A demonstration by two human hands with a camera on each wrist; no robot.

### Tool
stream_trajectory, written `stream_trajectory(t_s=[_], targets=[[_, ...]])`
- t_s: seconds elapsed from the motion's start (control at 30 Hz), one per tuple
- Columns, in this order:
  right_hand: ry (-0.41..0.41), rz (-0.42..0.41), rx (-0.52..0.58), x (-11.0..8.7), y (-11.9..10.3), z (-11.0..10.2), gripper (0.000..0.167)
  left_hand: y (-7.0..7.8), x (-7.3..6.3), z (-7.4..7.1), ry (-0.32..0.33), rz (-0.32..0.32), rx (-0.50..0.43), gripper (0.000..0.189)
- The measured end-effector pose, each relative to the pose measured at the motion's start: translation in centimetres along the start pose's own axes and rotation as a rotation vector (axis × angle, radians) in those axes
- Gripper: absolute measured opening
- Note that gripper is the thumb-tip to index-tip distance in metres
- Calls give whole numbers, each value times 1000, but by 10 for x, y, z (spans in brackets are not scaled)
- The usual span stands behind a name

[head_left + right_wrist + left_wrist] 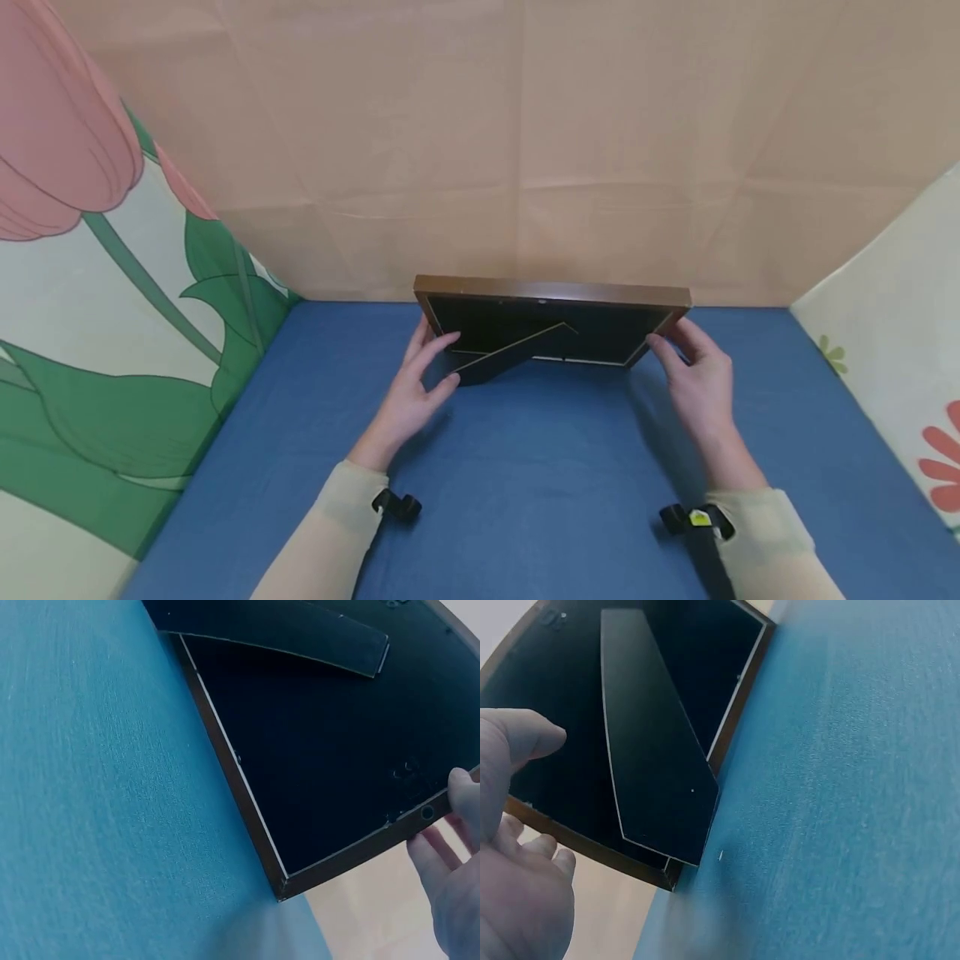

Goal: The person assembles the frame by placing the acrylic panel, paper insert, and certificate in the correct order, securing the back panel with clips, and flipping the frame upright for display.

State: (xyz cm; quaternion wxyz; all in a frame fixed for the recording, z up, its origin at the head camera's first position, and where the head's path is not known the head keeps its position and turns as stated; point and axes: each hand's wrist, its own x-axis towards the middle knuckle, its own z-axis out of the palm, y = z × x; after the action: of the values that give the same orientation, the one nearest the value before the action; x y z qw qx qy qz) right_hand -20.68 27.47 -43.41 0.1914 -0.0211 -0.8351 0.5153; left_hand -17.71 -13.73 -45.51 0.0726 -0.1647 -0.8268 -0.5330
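Observation:
A brown picture frame (551, 290) stands on the blue table with its black back (487, 321) facing me, tilted slightly. Its easel leg (510, 354) is swung out from the back, the low end at the table. My left hand (408, 400) is at the frame's left side, fingers along the outer edge; one digit (536, 735) reaches over the back, spread apart from the others. With the thumb on the back and fingers behind the edge, my right hand (697, 375) pinches the right side. The frame's front is hidden.
The blue cloth-covered table (540, 500) runs back to a beige wall (525, 150). A panel with a large pink tulip (67, 125) borders the left side, and a white panel with red petals (941, 458) borders the right. Dark cameras (397, 506) are strapped at both wrists.

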Motion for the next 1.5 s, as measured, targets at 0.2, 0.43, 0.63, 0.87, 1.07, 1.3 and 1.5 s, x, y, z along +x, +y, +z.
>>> stream_trajectory(t_s=[0.2,0.43,0.63,0.87,1.07,1.3,1.5], targets=[[-24,-72,-74,2,-3,2,42,2,-2,8,73,-52,111,52],[-35,-52,-90,8,-4,1,45,2,-6,16,151,-68,327,38],[-42,-32,-86,11,-4,0,46,2,-4,22,138,-42,389,27],[-45,-25,-82,9,-5,1,46,4,-8,25,118,-4,414,8],[-34,-37,-75,7,-4,1,45,10,-15,26,79,-4,428,5],[-40,-28,-81,6,-5,0,46,20,-25,29,45,28,450,7],[-35,-25,-83,6,-4,-1,45,28,-35,32,-1,30,444,9]])
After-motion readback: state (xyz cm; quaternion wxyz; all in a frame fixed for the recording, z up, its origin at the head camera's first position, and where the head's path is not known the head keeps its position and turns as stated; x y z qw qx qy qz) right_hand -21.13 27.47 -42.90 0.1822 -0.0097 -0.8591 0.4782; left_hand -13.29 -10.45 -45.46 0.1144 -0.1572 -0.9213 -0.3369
